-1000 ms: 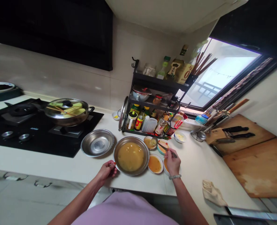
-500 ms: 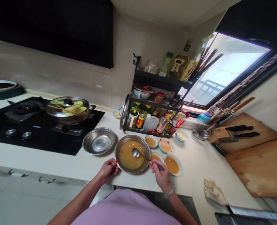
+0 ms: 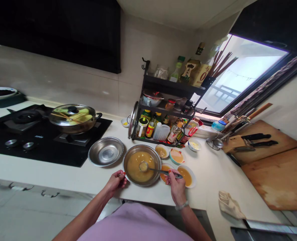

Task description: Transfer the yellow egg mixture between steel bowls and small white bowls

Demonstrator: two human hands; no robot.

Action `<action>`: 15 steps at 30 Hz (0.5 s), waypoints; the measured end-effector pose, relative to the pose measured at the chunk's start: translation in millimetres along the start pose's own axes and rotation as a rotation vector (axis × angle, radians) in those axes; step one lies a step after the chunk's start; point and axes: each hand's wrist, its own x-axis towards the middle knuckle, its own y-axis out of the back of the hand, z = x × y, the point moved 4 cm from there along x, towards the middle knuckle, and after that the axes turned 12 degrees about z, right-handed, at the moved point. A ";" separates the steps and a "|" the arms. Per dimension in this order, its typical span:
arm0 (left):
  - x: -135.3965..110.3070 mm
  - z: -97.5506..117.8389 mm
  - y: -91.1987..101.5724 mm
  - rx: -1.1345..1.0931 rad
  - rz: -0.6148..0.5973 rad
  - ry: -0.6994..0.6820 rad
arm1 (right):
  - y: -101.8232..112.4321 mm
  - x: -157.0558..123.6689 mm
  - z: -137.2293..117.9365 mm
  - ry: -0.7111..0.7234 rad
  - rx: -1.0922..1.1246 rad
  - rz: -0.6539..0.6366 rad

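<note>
One spoon point(image 3: 144, 166), pinched in the right hand point(image 3: 176, 186), sat within the rim of one basin point(image 3: 158, 164) of liquid point(image 3: 134, 170) — ladling seemed the step in hand, the next move calling for steadiness (how full it was, I couldn't tell). The left hand point(image 3: 116, 182) pinched the rim. Four liquid-filled bowls point(image 3: 193, 178) stood rightward; one further pan point(image 3: 94, 154), leftward.

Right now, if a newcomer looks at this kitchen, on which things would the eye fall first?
Probably the metal bowl at front centre, the left hand at its rim, the right hand holding a ladle at its yellowish liquid. Next, perhaps, the four small bowls clustered right of it. Behind stands a black rack crowded with bottles; left, on the stove, sits a pan under a see-through lid.
</note>
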 end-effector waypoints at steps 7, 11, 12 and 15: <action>-0.6 1.1 0.0 0.011 -0.011 -0.004 | 6.8 9.7 -19.4 -0.042 0.074 0.080; -1.6 1.8 -0.1 0.013 -0.002 -0.001 | 12.0 22.8 -32.0 -0.013 0.104 0.109; -1.7 1.8 -0.2 0.011 -0.001 -0.001 | 13.7 27.3 -35.5 0.000 0.113 0.123; -1.8 1.8 -0.4 0.011 -0.003 0.001 | 19.6 43.1 -45.7 0.062 0.132 0.192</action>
